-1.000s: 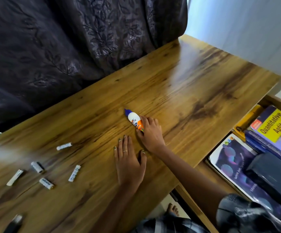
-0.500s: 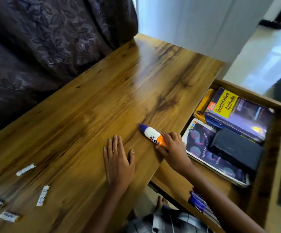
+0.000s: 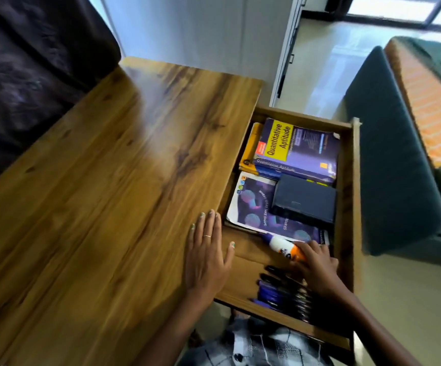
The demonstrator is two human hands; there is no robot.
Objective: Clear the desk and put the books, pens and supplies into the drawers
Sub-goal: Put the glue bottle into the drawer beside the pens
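Glue, one plastic bottle (image 3: 284, 247), is lying inside the open wooden drawer (image 3: 346, 196), with the right hand (image 3: 315, 265) gripping its orange end. Left hand (image 3: 209, 256) is resting flat, fingers straight, on the grained wooden surface (image 3: 108, 194). Three books are lying beside one dark box (image 3: 304, 200); several pens (image 3: 280, 291) are clustering near.
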